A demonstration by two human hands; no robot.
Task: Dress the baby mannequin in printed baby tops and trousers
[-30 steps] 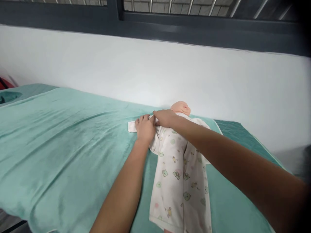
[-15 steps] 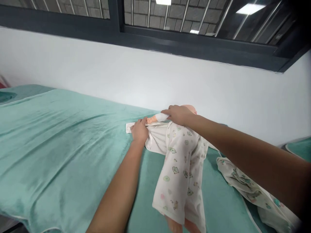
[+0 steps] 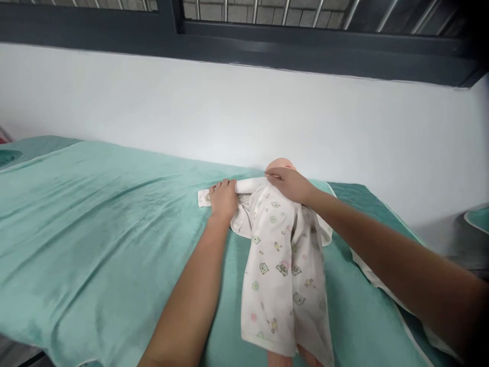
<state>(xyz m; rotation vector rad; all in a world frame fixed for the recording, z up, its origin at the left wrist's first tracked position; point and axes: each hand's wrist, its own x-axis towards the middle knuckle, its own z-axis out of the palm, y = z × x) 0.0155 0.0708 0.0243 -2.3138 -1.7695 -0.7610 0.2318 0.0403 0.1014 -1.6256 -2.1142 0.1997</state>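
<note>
A baby doll lies on its back on the bed, its bald head [image 3: 281, 163] close to the wall and its lower legs [image 3: 279, 360] showing below the hem. A white baby gown [image 3: 273, 265] with small printed figures covers its body. My left hand [image 3: 223, 199] is closed over the end of the doll's outstretched white arm [image 3: 250, 185], hiding the doll's hand; a flat gown sleeve [image 3: 204, 198] sticks out past my fingers. My right hand [image 3: 289, 183] is closed on the gown at the doll's shoulder, just below the head, with its fingertips partly hidden.
A green sheet [image 3: 114, 244] with folds covers the bed. A white wall [image 3: 153, 107] and a dark window frame [image 3: 244, 46] with metal bars stand behind. More pale cloth [image 3: 376, 278] lies at the right, partly behind my right forearm.
My right hand has moved from the doll's upper arm to its shoulder. The doll's hand, visible before, is now covered by my left hand. The view has tilted lower.
</note>
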